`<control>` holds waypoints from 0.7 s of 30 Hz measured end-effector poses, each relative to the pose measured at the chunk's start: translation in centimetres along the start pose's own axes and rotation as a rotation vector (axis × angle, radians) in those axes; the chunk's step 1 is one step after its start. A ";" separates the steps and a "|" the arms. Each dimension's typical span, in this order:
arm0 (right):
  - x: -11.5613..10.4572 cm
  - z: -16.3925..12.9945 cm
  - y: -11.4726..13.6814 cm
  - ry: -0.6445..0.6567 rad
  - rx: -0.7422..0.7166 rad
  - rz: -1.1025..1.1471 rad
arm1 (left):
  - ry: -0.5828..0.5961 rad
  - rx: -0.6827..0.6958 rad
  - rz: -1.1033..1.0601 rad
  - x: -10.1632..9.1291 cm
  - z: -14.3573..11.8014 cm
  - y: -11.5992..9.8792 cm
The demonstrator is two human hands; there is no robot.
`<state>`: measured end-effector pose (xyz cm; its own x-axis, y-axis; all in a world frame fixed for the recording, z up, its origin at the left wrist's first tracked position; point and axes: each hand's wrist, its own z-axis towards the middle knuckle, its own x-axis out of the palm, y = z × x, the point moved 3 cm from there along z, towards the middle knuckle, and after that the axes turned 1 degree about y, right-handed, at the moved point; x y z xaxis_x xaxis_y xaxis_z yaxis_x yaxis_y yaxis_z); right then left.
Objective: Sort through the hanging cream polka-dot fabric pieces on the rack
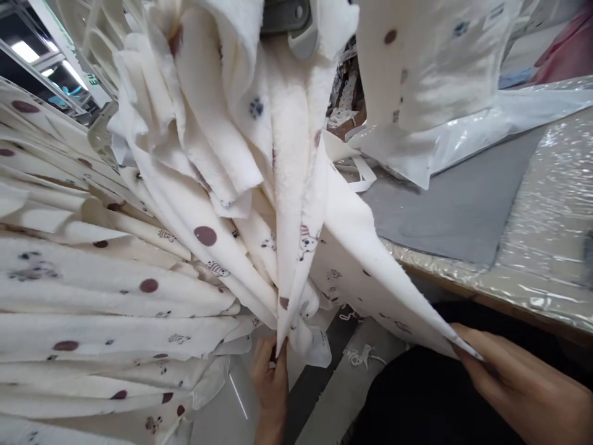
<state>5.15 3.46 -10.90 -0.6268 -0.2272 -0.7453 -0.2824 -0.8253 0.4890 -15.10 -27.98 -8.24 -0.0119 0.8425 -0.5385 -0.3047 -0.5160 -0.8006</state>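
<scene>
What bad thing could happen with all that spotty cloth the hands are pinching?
The left hand pinches only the tip of one hanging fabric piece, so it might slip free. The right hand holds another piece by its thin corner, which could slide out. The stacked spotty cloth beside them leans over the edge and could tumble down.

The fabric pieces (296, 204) are white cloth, soft and fleecy, matt, printed with brown dots. The table (556, 204) is covered by glossy wrinkled plastic film, and the grey mat (463, 204) looks smooth and matt.
</scene>
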 end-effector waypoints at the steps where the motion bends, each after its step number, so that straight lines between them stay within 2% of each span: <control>1: 0.2 -0.3 0.4 0.012 -0.018 -0.007 | 0.008 -0.001 0.008 0.1 -0.2 0.0; 8: 0.5 -0.5 3.2 0.082 -0.055 0.140 | 0.077 -0.074 -0.009 1.5 -1.3 -0.4; 11: 0.4 -0.6 3.2 0.090 -0.018 0.219 | 0.148 -0.132 -0.061 1.9 -1.4 -0.9; 15: 1.7 -1.7 2.6 0.124 0.070 0.333 | 0.215 -0.256 -0.131 2.6 -2.1 -1.7; 18: 2.9 -3.0 3.3 0.183 0.145 0.446 | 0.292 -0.366 -0.220 4.5 -3.4 -2.6; 21: 3.4 -4.0 5.2 0.310 0.163 0.632 | 0.398 -0.520 -0.325 8.4 -5.0 -4.1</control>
<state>4.41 -3.66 -12.70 -0.4783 -0.7918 -0.3798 -0.0532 -0.4056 0.9125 -9.18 -19.56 -10.81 0.3795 0.8966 -0.2283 0.2585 -0.3397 -0.9043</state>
